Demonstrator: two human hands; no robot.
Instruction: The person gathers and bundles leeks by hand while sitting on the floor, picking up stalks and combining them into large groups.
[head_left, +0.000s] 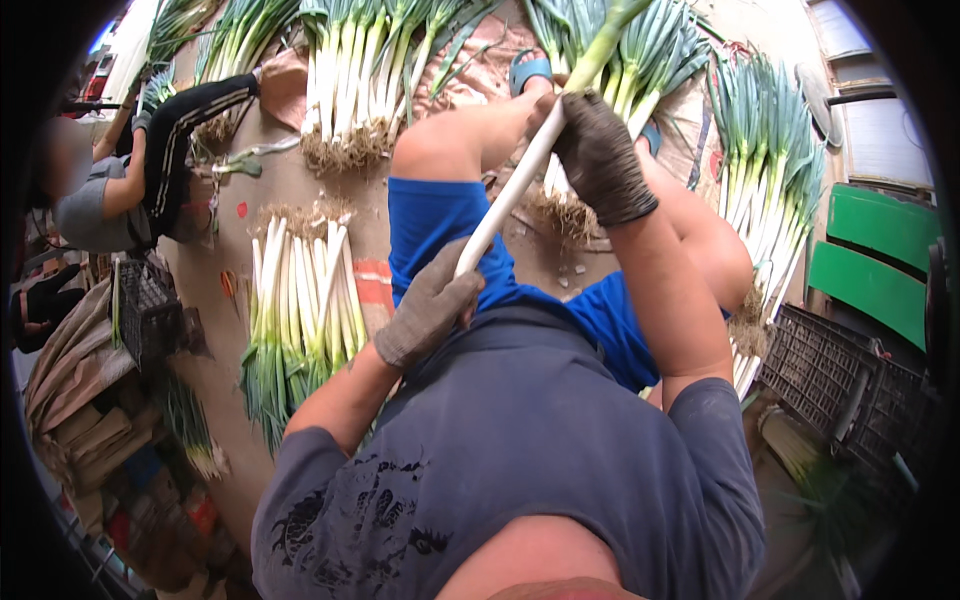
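Note:
A long leek (517, 191) slants across my lap, its white shaft low and its green part up and away from me. My left hand (431, 304), in a grimy knit glove, is closed around the low white end, and its fingers hide the tip. Higher up, my right hand (606, 157), in a darker soiled glove, grips the shaft near where it turns green. Beyond my right hand a bunch of rooted leeks (645, 64) lies between my feet. Left of my knee is a row of white-shafted leeks (300, 300), their ends toward a pile of cut roots (300, 217).
More rooted leeks lie ahead (352, 90) and at right (772, 150). Orange-handled scissors (229, 285) rest on the floor at left. Black plastic crates stand at right (817, 367) and left (146, 307), near a green chair (877, 255). Another person (112, 187) works at far left.

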